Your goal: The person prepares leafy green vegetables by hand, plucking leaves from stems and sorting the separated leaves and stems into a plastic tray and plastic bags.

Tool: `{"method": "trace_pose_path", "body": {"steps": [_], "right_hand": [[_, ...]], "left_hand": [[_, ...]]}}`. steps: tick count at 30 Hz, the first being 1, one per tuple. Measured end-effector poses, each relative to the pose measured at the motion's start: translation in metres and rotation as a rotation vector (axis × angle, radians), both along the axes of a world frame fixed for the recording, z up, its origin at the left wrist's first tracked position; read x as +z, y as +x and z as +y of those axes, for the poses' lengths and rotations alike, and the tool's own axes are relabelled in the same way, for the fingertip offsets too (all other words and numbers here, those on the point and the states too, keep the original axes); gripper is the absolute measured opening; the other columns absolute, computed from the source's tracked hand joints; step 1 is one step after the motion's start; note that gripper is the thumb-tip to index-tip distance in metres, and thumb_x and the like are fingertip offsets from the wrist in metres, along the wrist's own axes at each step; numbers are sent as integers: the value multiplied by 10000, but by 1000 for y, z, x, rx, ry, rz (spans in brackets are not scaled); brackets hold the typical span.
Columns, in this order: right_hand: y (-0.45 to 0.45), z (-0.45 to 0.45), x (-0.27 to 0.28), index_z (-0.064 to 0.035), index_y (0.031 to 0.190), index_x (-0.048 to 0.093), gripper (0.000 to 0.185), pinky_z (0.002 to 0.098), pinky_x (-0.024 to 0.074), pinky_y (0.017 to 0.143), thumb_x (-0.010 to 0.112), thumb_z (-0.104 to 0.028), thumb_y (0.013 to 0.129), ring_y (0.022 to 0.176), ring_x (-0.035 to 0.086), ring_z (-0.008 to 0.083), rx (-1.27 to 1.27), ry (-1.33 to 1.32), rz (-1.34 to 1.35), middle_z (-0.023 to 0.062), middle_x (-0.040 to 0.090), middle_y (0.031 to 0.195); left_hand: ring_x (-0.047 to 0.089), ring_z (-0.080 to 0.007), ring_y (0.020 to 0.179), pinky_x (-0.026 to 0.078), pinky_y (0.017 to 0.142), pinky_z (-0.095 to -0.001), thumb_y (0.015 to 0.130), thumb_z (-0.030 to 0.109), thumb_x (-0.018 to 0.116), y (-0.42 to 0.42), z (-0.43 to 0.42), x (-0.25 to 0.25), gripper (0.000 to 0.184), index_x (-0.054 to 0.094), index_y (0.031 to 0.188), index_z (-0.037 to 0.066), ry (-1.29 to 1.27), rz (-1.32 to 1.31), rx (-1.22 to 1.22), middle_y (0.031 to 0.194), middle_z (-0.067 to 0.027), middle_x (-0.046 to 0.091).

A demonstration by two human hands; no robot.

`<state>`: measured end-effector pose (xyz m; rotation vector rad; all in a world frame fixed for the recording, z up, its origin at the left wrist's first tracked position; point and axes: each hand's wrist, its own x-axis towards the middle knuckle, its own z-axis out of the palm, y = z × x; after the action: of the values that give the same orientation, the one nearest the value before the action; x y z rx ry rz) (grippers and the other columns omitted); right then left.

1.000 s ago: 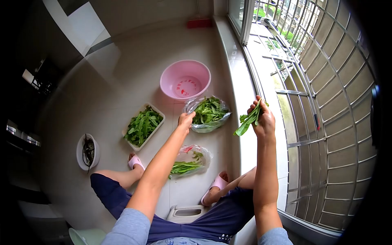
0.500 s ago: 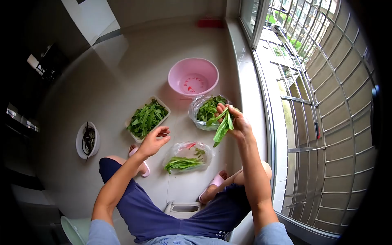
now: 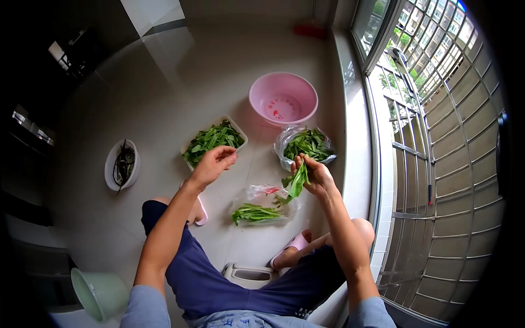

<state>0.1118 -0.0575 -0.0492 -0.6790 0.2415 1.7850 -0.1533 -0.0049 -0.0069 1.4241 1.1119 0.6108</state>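
My right hand is closed on a small bunch of leafy greens, its leaves hanging down from the fingers. Just beyond it, a clear plastic bag holds more loose leafy greens. My left hand is held over the near edge of a pale rectangular container heaped with green leaves. Its fingers are loosely bent, thumb a little apart, and nothing shows in them. Between my hands and nearer to me, a second clear bag lies on the floor with green stalks on it.
A pink basin stands farther out. To the left is a white oval bowl with dark strips in it. A pale green bucket tilts at lower left. The window ledge and metal bars run along the right.
My view has shifted, so things sit farther right in it. My right hand has drawn the greens nearer and lower, and my left hand has moved slightly forward with its fingers closer together.
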Motion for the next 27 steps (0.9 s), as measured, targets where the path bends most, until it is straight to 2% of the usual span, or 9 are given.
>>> {"method": "trace_pose_path", "body": {"steps": [2, 3, 6, 13, 17, 19, 21, 23, 27], "right_hand": [[-4, 4, 2, -15, 901, 430, 112, 327, 460, 720, 402, -96, 829, 691, 513, 197, 111, 351, 287, 95, 498, 794], [-10, 6, 10, -32, 904, 444, 113, 246, 446, 616, 439, -103, 816, 620, 467, 141, 112, 401, 252, 58, 470, 752], [-24, 12, 30, -40, 889, 433, 112, 167, 309, 450, 404, -134, 836, 502, 291, 77, 170, 541, 365, 17, 359, 644], [-53, 29, 36, -43, 890, 416, 138, 167, 278, 379, 360, -164, 854, 471, 285, 71, 283, 710, 425, 21, 341, 609], [-77, 41, 26, -20, 907, 442, 174, 183, 288, 433, 393, -174, 842, 497, 290, 77, 315, 555, 66, 31, 374, 634], [-95, 52, -3, -5, 906, 447, 148, 238, 357, 507, 400, -121, 826, 543, 373, 127, 338, 272, -201, 62, 438, 685], [-108, 70, -54, -1, 862, 437, 97, 270, 391, 545, 387, -68, 814, 571, 413, 161, 393, -8, -270, 81, 443, 682], [-128, 88, -94, -2, 818, 416, 49, 293, 408, 569, 377, -27, 800, 583, 427, 175, 413, -77, -309, 93, 439, 673], [-190, 143, -122, 4, 876, 384, 94, 345, 423, 639, 362, 11, 785, 622, 453, 222, 271, -139, -297, 124, 434, 748]], "left_hand": [[479, -91, 790, 403, 686, -215, 775, 152, 543, -6, -3, 9, 266, 497, 985, -4, 27, -57, 59, 860, -33, 532], [483, -93, 778, 406, 689, -215, 768, 137, 550, -8, -7, 15, 264, 497, 981, -9, 75, -90, 44, 851, -34, 533], [489, -99, 771, 410, 693, -223, 757, 128, 559, -16, -12, 21, 278, 493, 982, -20, 64, -53, 1, 855, -46, 535], [507, -122, 752, 421, 677, -248, 726, 147, 587, -53, -16, 23, 312, 497, 983, -6, 186, 3, 77, 870, -70, 550], [553, -160, 684, 441, 612, -270, 682, 151, 602, -78, -21, 30, 334, 506, 964, -1, 298, 173, 234, 845, -101, 561], [558, -174, 683, 444, 610, -273, 679, 150, 605, -91, -20, 31, 334, 507, 959, -3, 353, 189, 326, 834, -109, 567], [559, -184, 689, 446, 609, -273, 684, 146, 603, -106, -18, 39, 320, 511, 952, -4, 356, 207, 394, 820, -114, 573], [552, -129, 725, 446, 609, -241, 709, 88, 585, -120, -13, 43, 268, 525, 956, 2, 381, 167, 513, 830, -80, 581], [550, -134, 744, 444, 628, -236, 718, 85, 581, -136, -9, 51, 264, 520, 961, 4, 344, 110, 578, 843, -83, 577]]}}
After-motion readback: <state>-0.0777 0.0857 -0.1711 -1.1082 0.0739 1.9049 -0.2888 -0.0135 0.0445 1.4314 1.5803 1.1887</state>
